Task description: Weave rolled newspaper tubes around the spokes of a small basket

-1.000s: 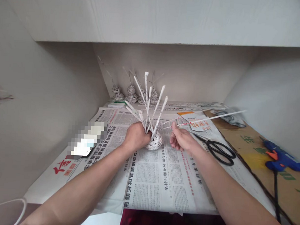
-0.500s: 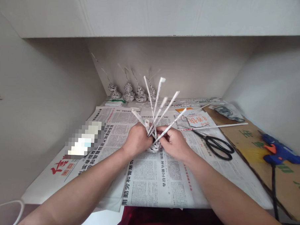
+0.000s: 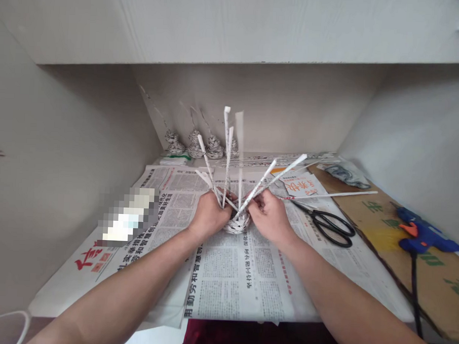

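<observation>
Between my hands a small basket (image 3: 238,225) woven from rolled newspaper rests on the newspaper sheets (image 3: 228,278). Several stiff white paper tubes (image 3: 229,157) rise out of it and fan apart. My left hand (image 3: 211,210) is closed round the left side of the weave and the feet of the left tubes. On the opposite side, my right hand (image 3: 268,214) pinches the right rim, where two tubes lean outward. Some fingertips of both hands are hidden behind the tubes and the weave.
Black-handled scissors (image 3: 332,227) lie right of my right hand. A blue glue gun (image 3: 426,230) rests on cardboard (image 3: 393,260) farther right. Several woven gourd shapes (image 3: 215,147) stand at the back wall near long thin paper tubes (image 3: 283,159). A shelf (image 3: 235,30) hangs above.
The upright tubes have spread wider, some leaning left and others right, and one is blurred by motion. My right hand has shifted slightly to the right along the rim.
</observation>
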### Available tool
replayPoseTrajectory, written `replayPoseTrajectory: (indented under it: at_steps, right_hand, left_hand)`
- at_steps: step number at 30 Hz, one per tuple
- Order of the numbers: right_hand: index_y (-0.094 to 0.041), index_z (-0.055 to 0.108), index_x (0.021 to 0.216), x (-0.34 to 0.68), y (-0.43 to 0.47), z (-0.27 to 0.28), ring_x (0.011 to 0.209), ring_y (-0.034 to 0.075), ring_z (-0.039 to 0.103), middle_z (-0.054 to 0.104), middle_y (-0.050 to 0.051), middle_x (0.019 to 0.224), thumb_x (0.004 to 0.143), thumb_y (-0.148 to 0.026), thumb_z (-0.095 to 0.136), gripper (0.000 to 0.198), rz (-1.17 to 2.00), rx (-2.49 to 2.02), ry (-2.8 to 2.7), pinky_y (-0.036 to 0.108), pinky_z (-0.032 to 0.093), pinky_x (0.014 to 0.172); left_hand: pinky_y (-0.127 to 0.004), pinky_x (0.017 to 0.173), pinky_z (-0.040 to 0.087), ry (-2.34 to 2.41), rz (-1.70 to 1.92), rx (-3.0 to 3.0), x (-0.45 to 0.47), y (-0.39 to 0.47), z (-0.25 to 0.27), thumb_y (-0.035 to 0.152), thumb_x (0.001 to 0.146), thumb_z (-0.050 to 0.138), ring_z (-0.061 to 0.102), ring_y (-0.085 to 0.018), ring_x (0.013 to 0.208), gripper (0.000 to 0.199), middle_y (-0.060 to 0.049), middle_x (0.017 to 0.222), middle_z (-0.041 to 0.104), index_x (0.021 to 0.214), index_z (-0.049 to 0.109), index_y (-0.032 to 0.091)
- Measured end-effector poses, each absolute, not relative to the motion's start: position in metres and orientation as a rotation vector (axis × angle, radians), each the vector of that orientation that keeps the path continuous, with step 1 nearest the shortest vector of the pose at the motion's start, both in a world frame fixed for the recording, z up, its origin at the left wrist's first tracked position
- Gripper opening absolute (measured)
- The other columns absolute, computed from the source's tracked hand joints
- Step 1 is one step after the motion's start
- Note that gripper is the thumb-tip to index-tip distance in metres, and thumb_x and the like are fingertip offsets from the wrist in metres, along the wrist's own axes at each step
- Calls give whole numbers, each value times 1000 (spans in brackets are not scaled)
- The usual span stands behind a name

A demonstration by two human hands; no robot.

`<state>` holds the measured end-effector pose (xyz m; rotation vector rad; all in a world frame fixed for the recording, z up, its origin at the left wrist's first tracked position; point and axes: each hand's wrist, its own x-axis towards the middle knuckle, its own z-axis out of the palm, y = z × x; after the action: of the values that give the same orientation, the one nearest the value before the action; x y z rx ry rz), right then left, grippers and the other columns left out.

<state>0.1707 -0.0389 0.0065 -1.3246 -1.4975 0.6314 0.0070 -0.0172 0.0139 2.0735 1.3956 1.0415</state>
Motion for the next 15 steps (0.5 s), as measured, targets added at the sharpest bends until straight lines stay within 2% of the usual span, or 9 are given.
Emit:
replayPoseTrajectory:
  at_steps: [6, 11, 15]
  right_hand:
    - [-21, 60, 81, 171, -41, 5, 57, 15, 61, 67, 1, 67, 77, -25, 60, 6, 523, -1379, -1605, 26, 47, 57]
    - [-20, 62, 83, 170, -41, 1, 55, 15, 57, 67, 2, 70, 75, -32, 64, 14, 441, -1519, -1563, 27, 44, 53]
    - [-21, 65, 89, 169, -42, 1, 58, 15, 57, 66, 2, 73, 75, -28, 64, 16, 440, -1443, -1531, 27, 45, 55]
  left_hand:
    - [-27, 76, 53, 1379, 1062, 2053, 8, -17, 9, 11, 73, 56, 69, -18, 82, 20, -1, 85, 74, 85, 69, 20]
    - [-27, 76, 53, 1383, 1117, 2090, 9, -18, 6, 13, 75, 57, 67, -17, 80, 14, -3, 85, 71, 84, 67, 18]
    - [-30, 81, 52, 1361, 1091, 2192, 9, -18, 9, 13, 78, 55, 66, -19, 86, 16, -4, 88, 70, 87, 68, 19]
